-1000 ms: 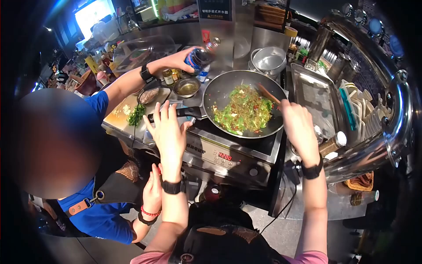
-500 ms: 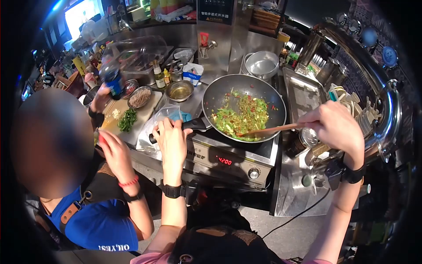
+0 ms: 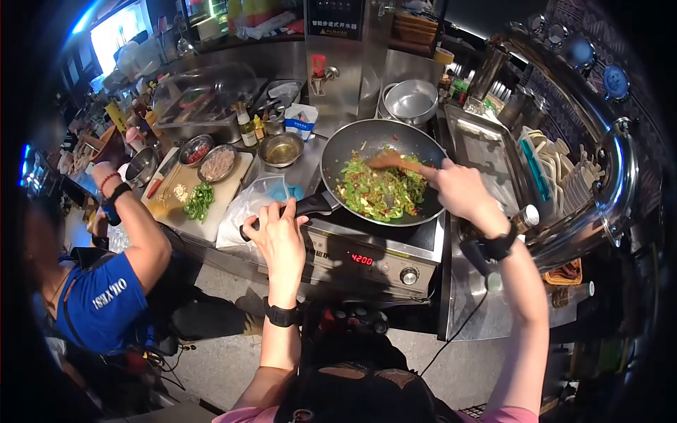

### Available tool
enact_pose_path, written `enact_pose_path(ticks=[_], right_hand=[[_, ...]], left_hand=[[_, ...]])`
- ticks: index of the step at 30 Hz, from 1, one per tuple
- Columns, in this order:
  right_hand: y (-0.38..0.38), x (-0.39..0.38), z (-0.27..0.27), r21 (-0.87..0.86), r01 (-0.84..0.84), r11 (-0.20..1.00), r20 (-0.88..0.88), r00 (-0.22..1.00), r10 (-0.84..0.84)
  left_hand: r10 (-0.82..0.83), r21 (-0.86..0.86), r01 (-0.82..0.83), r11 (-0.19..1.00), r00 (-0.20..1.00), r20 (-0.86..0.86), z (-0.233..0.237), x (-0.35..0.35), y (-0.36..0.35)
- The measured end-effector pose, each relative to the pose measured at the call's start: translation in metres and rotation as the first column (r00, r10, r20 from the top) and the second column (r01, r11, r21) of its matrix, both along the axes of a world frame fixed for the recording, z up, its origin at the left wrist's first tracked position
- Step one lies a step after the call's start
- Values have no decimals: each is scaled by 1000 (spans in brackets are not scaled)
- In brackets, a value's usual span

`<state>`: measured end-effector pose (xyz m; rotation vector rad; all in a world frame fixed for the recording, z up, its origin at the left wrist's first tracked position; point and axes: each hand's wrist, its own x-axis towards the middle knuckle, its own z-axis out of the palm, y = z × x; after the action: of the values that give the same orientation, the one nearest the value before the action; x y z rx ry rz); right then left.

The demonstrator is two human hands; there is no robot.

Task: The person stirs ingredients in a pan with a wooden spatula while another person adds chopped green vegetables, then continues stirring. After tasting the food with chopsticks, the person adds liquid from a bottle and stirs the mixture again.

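Observation:
My left hand (image 3: 280, 236) is closed around the black handle of a frying pan (image 3: 337, 144), which sits on an induction cooker (image 3: 377, 264) with a red lit display. In my right hand (image 3: 462, 190) is a wooden spatula (image 3: 403, 163), its blade in the upper part of the pan among the food. Chopped green vegetables (image 3: 381, 194) with small red and pale bits cover the middle and lower part of the pan. A clear plastic bag (image 3: 243, 220) lies beside the pan handle, left of the cooker.
Left of the bag, a cutting board (image 3: 236, 173) carries chopped greens (image 3: 199, 201), a bowl of shredded meat (image 3: 217, 164) and a knife (image 3: 156, 185). A bowl of oil (image 3: 281, 149) stands behind. At right are a metal tray (image 3: 483, 151) and stacked dishes (image 3: 564, 169). A co-worker (image 3: 106, 282) stands at left.
My right hand has moved left and the spatula blade has gone from the pan's lower edge to its upper part. The co-worker has moved away to the left.

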<state>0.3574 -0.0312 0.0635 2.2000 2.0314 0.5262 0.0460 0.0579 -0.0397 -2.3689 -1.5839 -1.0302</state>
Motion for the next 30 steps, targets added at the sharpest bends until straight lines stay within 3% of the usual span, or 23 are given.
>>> enact_pose_path(ticks=[1,4,7,11,13,18,21,23,25,28,30], right_hand=[[-11,-1,17,-107,31,994,3,1000,-30],[-51,-13,107,-100,22,995,-32,999,-25],[-66,-26,139,-180,15,984,18,1000,-12],[-35,-31,90,-146,73,987,62,996,-64],[-24,-26,68,-33,97,995,-29,995,-98],[-14,-17,97,-75,286,955,-66,954,-291],[13,-6,83,-14,267,964,-176,948,-265],[40,0,62,-73,248,966,-323,910,-258],[42,-14,54,-109,127,986,-383,910,-159],[5,-50,72,-136,15,991,-275,960,-53],[-26,-62,111,-170,-8,985,-239,970,-34]], left_hand=[[-6,0,6,1000,1000,8,-1,0,0],[-30,16,29,999,999,20,-1,2,2],[-23,17,23,1000,1000,6,1,3,-1],[14,35,-13,999,999,-35,2,4,-1],[2,17,-2,1000,999,-37,6,3,-4],[24,-74,-33,997,993,-113,18,-11,-9],[42,-16,-43,999,996,-81,17,-26,-12],[42,-25,-44,999,996,-80,17,-29,-14],[33,-10,-34,999,996,-84,16,-29,-13],[22,-97,-22,995,1000,0,16,-29,-13],[19,-65,-19,998,1000,-8,15,-29,-13]])
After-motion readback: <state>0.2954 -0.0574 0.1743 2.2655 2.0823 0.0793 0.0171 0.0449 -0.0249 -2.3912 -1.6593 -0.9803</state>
